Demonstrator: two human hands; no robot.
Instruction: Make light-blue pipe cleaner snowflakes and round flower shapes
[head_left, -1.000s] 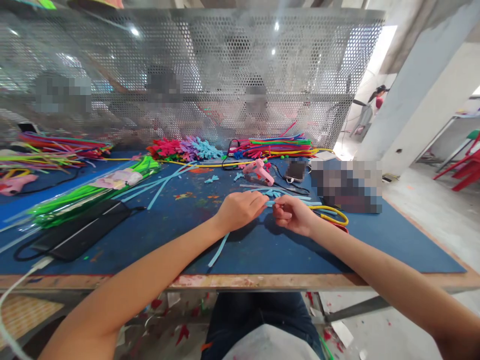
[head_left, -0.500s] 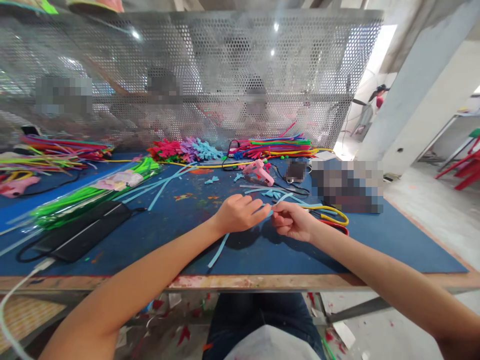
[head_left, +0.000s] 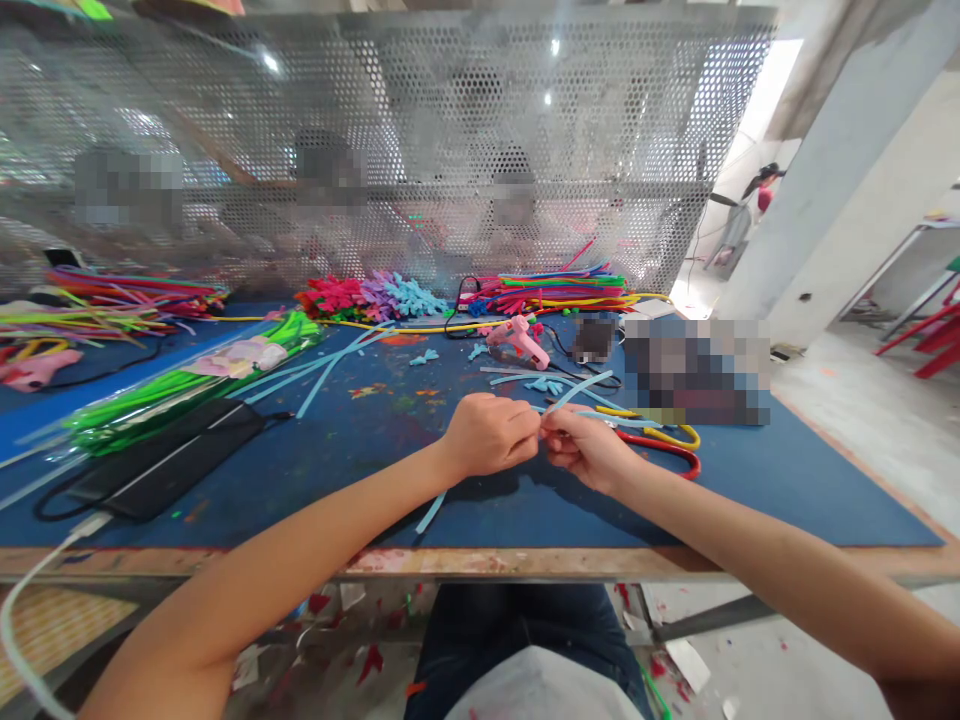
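Note:
My left hand point(head_left: 491, 436) is closed, its curled fingers meeting my right hand point(head_left: 589, 448) over the front middle of the table. Both pinch a light blue pipe cleaner point(head_left: 579, 390), whose end sticks up to the right from between the fingertips. The pinched section is hidden by the fingers. Below my left hand, a light blue end point(head_left: 431, 513) hangs toward the table edge; whether it belongs to the same piece I cannot tell. Just beyond my right hand lie scissors with red and yellow handles point(head_left: 691, 462), partly covered by it. Small twisted blue pieces point(head_left: 543, 384) lie behind the hands.
A pink glue gun point(head_left: 519, 342) with a black cable lies behind my hands. Bundles of coloured pipe cleaners point(head_left: 551, 292) and finished fuzzy pieces point(head_left: 382, 297) line the back. To the left are bagged green pipe cleaners point(head_left: 195, 375) and a black case point(head_left: 165, 460). A perforated metal screen point(head_left: 420, 150) stands behind.
My left hand's fingers have curled in tighter and it sits slightly further right. The pipe cleaner's end now rises higher beside my right hand, which has tilted a little; more of the red handle shows.

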